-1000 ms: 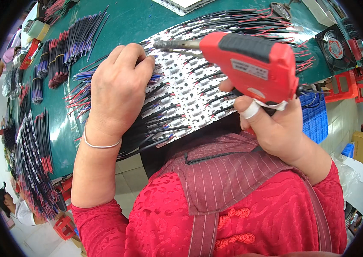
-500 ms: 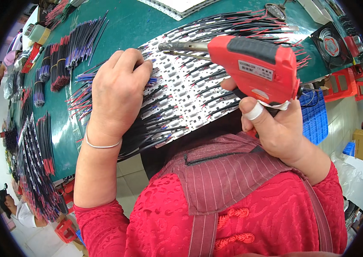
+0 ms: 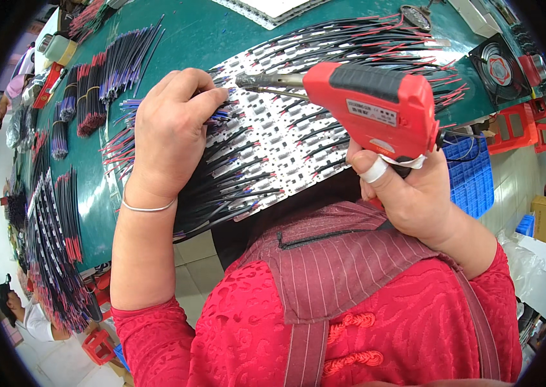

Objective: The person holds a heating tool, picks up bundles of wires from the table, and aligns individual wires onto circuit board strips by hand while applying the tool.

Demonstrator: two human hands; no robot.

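Observation:
My right hand (image 3: 408, 193) is wrapped round the handle of a red and black soldering gun (image 3: 376, 106), white tape round its thumb. The gun's dark tip (image 3: 247, 82) points left, over the upper left of a white circuit board panel (image 3: 279, 138). My left hand (image 3: 176, 129) is closed in a pinch at the panel's left edge, close to the tip. A thin wire seems to be between its fingers, mostly hidden by them. Rows of black wires (image 3: 228, 187) with red or blue ends lie across both sides of the panel.
Bundles of wires (image 3: 92, 97) lie on the green table (image 3: 189, 39) at the left, with wired strips (image 3: 54, 251) nearer. A small fan (image 3: 495, 68) stands at the far right, above red bins (image 3: 511, 126) and a blue crate (image 3: 471, 177). Another person (image 3: 28, 316) is at the lower left.
The soldering gun and my right hand have shifted slightly left and tilted a little. My left hand has moved slightly left and up, still pinched near the gun's tip.

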